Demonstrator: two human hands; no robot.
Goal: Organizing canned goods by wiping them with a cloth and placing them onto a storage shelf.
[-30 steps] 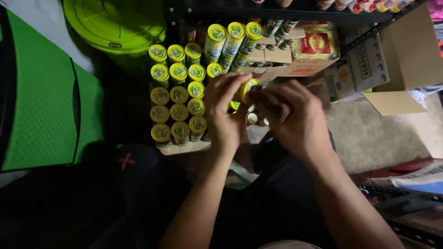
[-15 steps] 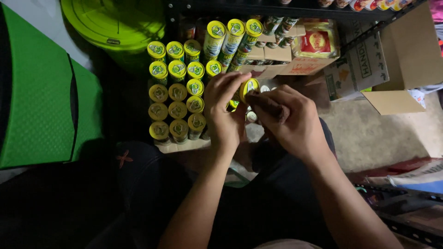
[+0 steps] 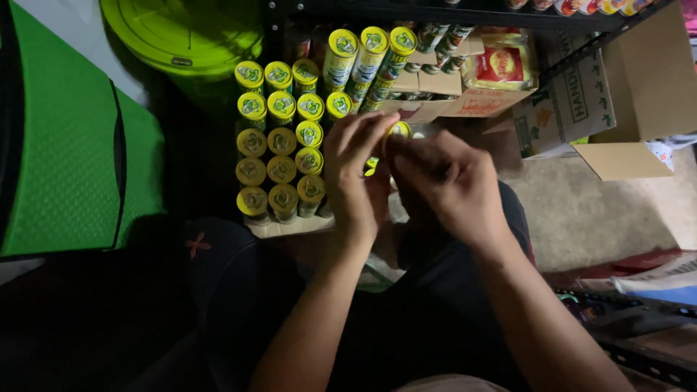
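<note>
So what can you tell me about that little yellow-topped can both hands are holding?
The can is mostly hidden: only its round yellow lid with a green mark shows, like the lids of the upright cans packed in rows beside it. The left hand curls around it from one side, the right hand covers the other. It sits raised above the cardboard tray.
</note>
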